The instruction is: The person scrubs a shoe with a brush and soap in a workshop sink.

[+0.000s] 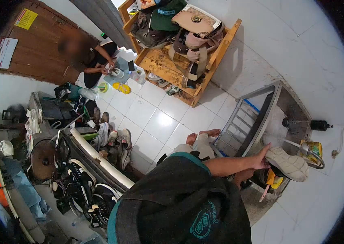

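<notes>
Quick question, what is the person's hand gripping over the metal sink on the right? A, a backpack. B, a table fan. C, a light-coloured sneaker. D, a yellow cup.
C: the hand grips the heel end of a light-coloured sneaker, held sole-up above the metal sink.

1. The right hand (pixel 248 175) is mostly hidden under the shoe (pixel 290 164); its grip cannot be told.
2. The left hand (pixel 261 159) has its fingertips out of sight behind the shoe's heel.
3. A yellow tool (pixel 273 179) is half covered; its kind is unclear.
4. The seated person (pixel 94 61) is blurred about the head.
5. The yellow notice (pixel 25 18) has lettering too small to read.
</notes>
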Tool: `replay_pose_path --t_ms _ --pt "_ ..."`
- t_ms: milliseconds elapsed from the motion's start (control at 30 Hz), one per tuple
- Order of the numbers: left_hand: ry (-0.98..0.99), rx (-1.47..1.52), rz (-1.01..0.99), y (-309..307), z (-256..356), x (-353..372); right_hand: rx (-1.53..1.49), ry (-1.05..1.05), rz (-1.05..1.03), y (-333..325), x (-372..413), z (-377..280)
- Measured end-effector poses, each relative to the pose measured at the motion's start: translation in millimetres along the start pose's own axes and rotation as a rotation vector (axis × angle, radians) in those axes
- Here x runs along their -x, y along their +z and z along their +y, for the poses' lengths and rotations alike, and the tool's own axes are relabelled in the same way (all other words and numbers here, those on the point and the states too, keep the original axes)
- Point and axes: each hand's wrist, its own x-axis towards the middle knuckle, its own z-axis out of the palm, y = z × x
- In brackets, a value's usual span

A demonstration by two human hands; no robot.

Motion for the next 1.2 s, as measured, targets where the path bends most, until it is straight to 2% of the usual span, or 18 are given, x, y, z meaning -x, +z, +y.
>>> replay_pose_path --t_ms 233,533,833,1200 --pt "0.004 -0.003 -0.045 0.4 -3.2 -3.8 0.0 -0.004 -0.004 -3.5 0.8 0.9" --pt "-0.013 -0.07 0.015 0.8 -4.6 -3.1 0.0 -0.016 -0.019 -3.9 1.5 2.1" --pt "-0.04 -0.043 -0.024 2.7 -4.5 0.0 -0.007 -0.012 -0.025 -1.8 2.4 1.6" --pt "0.006 -0.077 0.006 6.8 -8.0 6.6 -0.019 -0.024 -0.026 -3.8 4.0 5.8"
